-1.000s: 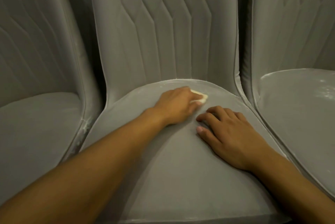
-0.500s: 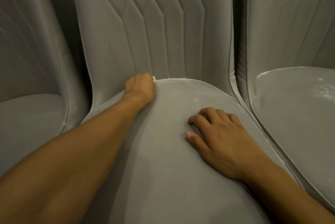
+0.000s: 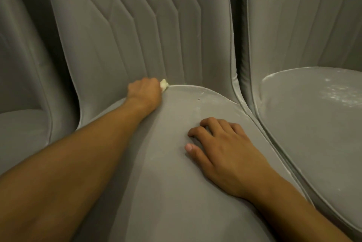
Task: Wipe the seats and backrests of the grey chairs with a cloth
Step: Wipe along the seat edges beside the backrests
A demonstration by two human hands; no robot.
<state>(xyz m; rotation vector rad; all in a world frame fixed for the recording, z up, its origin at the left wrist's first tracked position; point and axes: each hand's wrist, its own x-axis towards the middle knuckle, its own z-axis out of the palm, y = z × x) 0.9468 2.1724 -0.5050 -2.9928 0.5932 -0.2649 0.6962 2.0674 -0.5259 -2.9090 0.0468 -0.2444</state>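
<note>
Three grey padded chairs stand side by side. The middle chair's seat fills the centre, with its quilted backrest behind. My left hand grips a small pale cloth at the back edge of this seat, where seat meets backrest; only a corner of the cloth shows. My right hand rests on the seat's right half, fingers bent and tips pressing down. Pale dust lines the seat's rear rim.
The right chair's seat carries whitish dust specks near its back, and its backrest rises behind. The left chair's seat shows at the left edge. Narrow dark gaps separate the chairs.
My left hand slid with the cloth from the seat's middle back to the rear left crease, then crept slightly right along the rim. My right hand stayed in place.
</note>
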